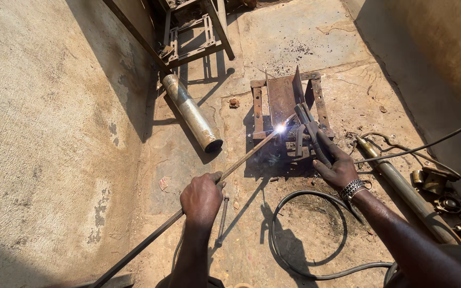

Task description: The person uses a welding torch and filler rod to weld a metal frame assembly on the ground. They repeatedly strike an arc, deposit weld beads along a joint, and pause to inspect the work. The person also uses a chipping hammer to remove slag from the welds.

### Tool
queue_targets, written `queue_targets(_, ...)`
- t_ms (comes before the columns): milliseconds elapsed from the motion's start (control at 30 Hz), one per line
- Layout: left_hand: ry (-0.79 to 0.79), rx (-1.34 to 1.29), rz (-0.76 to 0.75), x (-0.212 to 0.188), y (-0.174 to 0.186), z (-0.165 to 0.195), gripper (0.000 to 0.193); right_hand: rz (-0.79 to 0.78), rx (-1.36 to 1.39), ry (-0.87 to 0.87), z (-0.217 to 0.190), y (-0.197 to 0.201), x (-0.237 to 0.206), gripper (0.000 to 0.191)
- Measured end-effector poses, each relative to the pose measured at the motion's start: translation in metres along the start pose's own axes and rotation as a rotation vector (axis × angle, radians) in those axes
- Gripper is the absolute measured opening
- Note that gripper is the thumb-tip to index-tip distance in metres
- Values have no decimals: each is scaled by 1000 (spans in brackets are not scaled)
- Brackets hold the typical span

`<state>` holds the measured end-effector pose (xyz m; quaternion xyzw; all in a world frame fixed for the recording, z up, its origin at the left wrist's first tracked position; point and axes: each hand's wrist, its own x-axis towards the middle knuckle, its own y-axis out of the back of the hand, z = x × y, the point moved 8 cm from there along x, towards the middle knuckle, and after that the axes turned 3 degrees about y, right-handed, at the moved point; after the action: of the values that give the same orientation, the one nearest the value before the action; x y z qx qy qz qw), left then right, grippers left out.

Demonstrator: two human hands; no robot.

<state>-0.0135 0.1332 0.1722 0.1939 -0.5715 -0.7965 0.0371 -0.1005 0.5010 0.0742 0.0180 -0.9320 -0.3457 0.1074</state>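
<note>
Arc risk: left hand, fingers closed round the long rod meeting the rusty frame, could waver and break contact, while right hand apparently clamps the electrode holder.

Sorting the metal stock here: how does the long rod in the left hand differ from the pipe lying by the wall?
The rod is thin and dark; the pipe is fat, hollow and pale.
The left hand grips the rod, its tip at the bright arc; the pipe lies untouched on the ground.
Both are metal and lie slantwise.
</note>
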Motion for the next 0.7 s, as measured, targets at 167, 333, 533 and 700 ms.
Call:
queue_targets(167,18,-21,7,2,-2,0,30,2,-10,-35,3,0,2,92)
queue_targets(333,40,-21,-24,4,-5,-1,29,38,59,74,-10,8,1,93)
queue_targets(533,52,-22,-42,3,-6,-2,30,18,38,-53,-6,8,1,91)
queue_targets(700,54,-26,-38,3,-5,-3,31,34,25,-85,-6,10,1,92)
